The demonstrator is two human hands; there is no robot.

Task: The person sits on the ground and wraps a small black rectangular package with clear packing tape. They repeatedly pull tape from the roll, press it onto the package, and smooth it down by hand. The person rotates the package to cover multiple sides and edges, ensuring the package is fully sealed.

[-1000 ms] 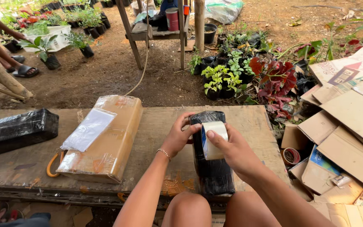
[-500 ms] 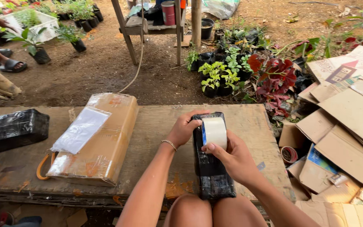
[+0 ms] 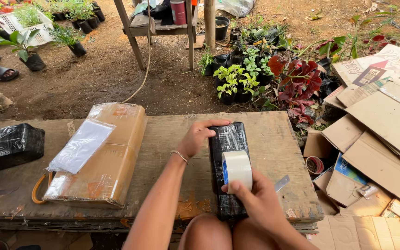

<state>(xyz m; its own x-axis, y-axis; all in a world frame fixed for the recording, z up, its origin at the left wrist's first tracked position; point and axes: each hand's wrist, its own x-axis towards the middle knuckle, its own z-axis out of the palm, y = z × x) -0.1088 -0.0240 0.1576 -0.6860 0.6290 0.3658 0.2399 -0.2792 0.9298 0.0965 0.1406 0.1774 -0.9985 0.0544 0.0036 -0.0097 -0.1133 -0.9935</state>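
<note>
Outdoors on a worn wooden tabletop [image 3: 163, 148], your right hand [image 3: 258, 203] is clamped on a white tape roll [image 3: 237, 170] over the near end of a black wrapped parcel [image 3: 228, 153]. Your left hand [image 3: 196, 137] presses flat, fingers spread, on its far end; keep that pressure firm and pull the tape straight.

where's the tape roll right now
In the head view, the tape roll sits right of centre on the near end of the black parcel, gripped by the right hand; the left hand presses the parcel's far end.
</note>
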